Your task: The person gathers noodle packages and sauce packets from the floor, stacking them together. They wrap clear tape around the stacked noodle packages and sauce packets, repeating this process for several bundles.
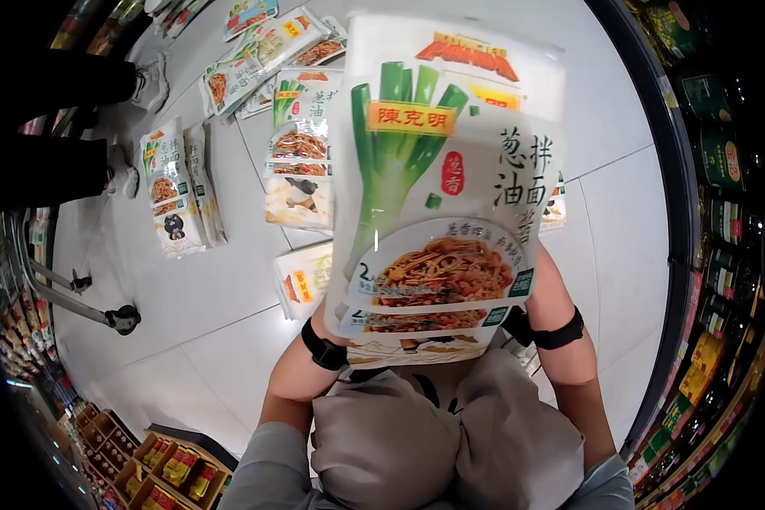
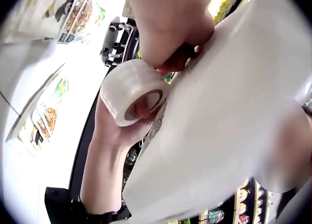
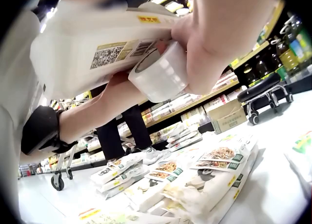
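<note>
A white noodle package (image 1: 442, 187), printed with scallions and a bowl of noodles, is held up before the chest and hides both hands in the head view. At its back, my left hand (image 2: 170, 24) has fingers curled against the package edge. My right hand (image 3: 209, 48) holds a roll of clear tape (image 3: 161, 72), with fingers in the roll's core, close against the package's back. The plain white back fills much of the left wrist view. A printed code label (image 3: 109, 55) shows on the package in the right wrist view.
Several similar packages (image 1: 302, 144) lie in piles on the tiled floor (image 1: 221, 340). A person's shoe (image 1: 150, 82) stands at the left, near a cart wheel (image 1: 123, 319). Stocked shelves (image 1: 722, 255) line the right side. A cardboard box (image 3: 228, 116) stands by the far shelf.
</note>
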### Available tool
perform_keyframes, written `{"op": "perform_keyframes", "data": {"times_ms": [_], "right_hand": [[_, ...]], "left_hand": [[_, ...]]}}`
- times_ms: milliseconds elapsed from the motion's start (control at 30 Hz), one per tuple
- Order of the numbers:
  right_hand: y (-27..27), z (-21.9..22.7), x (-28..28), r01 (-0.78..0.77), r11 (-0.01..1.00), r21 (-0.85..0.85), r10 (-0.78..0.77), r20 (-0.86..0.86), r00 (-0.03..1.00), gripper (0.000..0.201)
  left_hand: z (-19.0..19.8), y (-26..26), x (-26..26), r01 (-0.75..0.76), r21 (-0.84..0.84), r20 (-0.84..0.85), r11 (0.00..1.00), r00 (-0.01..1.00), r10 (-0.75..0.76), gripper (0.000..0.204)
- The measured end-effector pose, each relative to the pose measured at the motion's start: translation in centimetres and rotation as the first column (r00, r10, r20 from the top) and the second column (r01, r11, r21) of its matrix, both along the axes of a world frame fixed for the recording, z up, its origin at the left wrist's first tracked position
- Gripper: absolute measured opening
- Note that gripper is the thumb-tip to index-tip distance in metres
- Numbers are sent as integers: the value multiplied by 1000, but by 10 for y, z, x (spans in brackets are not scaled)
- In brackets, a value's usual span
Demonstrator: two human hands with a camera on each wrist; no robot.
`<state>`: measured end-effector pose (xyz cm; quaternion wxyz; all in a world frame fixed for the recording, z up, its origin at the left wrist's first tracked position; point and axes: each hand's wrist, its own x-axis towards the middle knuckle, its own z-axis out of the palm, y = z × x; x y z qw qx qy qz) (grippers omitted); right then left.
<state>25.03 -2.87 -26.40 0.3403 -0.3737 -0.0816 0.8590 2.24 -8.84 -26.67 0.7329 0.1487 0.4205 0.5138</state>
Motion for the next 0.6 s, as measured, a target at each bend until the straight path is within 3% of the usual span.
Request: {"op": "perform_keyframes", "data": {"times_ms": [167,333,600], "right_hand": [[-5,2,-1,-62,996,65,58,62,996,38],[-19,3,-1,-101,989,106,88,116,989,38],[-21,6,5,-118,983,142,97,146,984,38]], "left_hand": [[8,5,11,13,20,117,1000,993,-15,24],[-11,18,57,-16,25,182,1000,983,12,26],[0,-13,46,-36,-4,182,999,983,37,30]]}}
